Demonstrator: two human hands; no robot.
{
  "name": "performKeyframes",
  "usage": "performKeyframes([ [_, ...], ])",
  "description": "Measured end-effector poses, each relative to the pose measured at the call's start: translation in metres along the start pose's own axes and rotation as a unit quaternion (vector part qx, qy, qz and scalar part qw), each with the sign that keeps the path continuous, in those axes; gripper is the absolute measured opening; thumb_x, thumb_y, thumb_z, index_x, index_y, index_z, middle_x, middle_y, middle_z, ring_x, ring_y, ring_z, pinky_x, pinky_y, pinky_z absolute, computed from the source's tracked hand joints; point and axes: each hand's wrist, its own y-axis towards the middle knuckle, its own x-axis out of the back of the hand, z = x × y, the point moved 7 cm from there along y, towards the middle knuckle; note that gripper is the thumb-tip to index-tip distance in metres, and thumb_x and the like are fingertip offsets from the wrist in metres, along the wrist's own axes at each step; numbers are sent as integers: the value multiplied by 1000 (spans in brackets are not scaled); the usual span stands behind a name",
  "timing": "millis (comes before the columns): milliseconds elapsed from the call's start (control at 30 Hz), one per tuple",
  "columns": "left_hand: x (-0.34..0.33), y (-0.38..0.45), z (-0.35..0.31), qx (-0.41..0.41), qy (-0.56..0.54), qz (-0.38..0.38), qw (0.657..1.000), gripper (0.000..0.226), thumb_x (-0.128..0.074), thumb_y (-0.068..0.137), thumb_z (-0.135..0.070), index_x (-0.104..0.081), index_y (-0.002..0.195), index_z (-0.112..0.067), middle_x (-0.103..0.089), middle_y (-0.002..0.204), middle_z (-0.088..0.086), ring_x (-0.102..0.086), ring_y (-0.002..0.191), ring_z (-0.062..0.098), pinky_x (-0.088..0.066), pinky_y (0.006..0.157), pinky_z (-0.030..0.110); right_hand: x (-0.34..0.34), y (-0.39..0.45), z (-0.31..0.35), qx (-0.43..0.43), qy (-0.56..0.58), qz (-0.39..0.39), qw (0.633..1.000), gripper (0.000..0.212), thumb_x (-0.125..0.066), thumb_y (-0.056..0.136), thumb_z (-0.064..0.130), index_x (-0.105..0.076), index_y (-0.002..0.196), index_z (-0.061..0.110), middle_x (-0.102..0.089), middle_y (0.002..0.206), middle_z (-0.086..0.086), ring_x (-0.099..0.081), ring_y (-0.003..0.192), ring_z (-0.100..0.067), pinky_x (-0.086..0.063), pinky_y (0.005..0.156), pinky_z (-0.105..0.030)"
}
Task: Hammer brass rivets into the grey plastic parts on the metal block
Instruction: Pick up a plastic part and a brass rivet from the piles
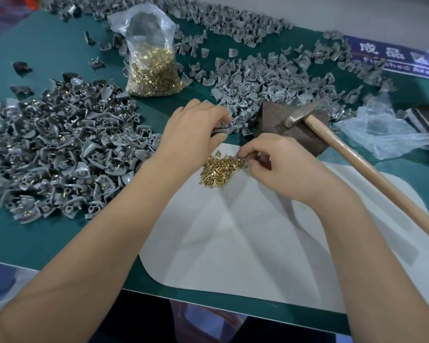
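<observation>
My left hand (196, 134) grips a grey plastic part (224, 128) at the near edge of the unriveted grey pile (258, 78). My right hand (278, 164) pinches at the right edge of a small heap of loose brass rivets (221, 167) on a white sheet (245, 231). The rusty metal block (290, 131) stands just beyond my right hand. A hammer (292, 118) lies with its head on the block, and its wooden handle (372, 172) runs toward the lower right.
A clear bag of brass rivets (151, 68) stands at the back. Riveted grey parts form a big pile (60, 149) on the left of the green mat. Crumpled clear plastic (382, 134) and a dark object lie at the right. A blue label (391, 55) marks the far right.
</observation>
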Motion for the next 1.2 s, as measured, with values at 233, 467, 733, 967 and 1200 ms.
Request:
performKeyframes([
  [233,3,-7,7,-3,-76,-44,996,24,-71,94,-26,-69,118,-25,-68,98,-14,-50,101,15,-43,88,41,-4,1,3,-9,36,-4,999,26,-59,94,16,-75,107,31,-70,100,14,-65,91,-10,-55,85,-41],
  [467,10,-14,3,-40,-98,-58,993,29,-64,99,-19,-70,127,-23,-65,105,-5,-49,103,22,-44,89,43,-6,4,4,-8,5,-27,1000,33,-54,93,13,-75,115,27,-65,103,8,-62,96,-16,-53,85,-42],
  [733,16,-14,-1,-57,-146,-98,983,27,-60,100,-9,-71,124,-14,-61,107,7,-53,104,22,-45,89,36,-8,4,9,-4,-10,-33,999,28,-56,93,19,-75,103,36,-62,98,11,-58,92,-11,-53,83,-42],
  [967,23,-18,-7,-67,-211,-150,964,27,-54,92,14,-69,99,-7,-59,112,4,-53,104,3,-44,87,15,-5,6,9,5,3,-56,998,25,-61,93,10,-77,110,19,-69,103,2,-64,98,-19,-53,87,-44],
  [1200,14,-20,-2,-2,-294,-129,947,25,-49,95,2,-64,93,-19,-67,91,-7,-67,90,17,-56,76,39,-5,7,8,15,1,-51,999,22,-69,90,8,-80,106,18,-65,97,-3,-63,91,-22,-52,82,-43],
])
